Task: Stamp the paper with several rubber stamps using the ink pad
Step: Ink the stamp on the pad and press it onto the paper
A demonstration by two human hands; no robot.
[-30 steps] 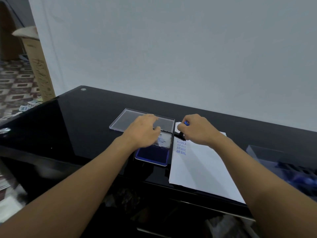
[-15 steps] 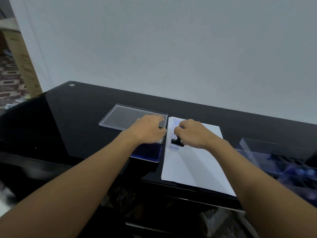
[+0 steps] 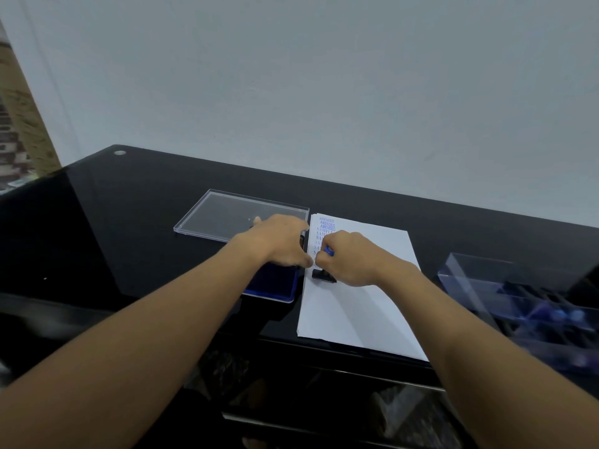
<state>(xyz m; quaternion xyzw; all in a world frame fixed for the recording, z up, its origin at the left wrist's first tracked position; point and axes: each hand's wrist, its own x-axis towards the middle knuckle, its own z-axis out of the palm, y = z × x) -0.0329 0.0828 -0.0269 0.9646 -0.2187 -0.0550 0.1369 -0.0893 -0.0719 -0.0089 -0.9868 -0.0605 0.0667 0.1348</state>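
Hands: right hand (image 3: pixel 351 259) grips stamp (image 3: pixel 324 275) on paper (image 3: pixel 359 306); left hand (image 3: pixel 279 242) covers pad (image 3: pixel 270 286), grip unclear. Press squarely; lift straight.

A single wide-angle view looks from the person's head, forward and down across the black desk (image 3: pixel 129 228) toward the pale wall (image 3: pixel 324 76) at its far edge. It sits close: both bare forearms run in from the near corners. The left hand (image 3: pixel 278 243) and right hand (image 3: pixel 350 259) meet near mid-frame, where the right holds a rubber stamp (image 3: pixel 323 275) on the paper (image 3: pixel 356 312). The desk's near edge crosses the lower frame. The right margin smears; what may be a clear box (image 3: pixel 479 277) shows there.
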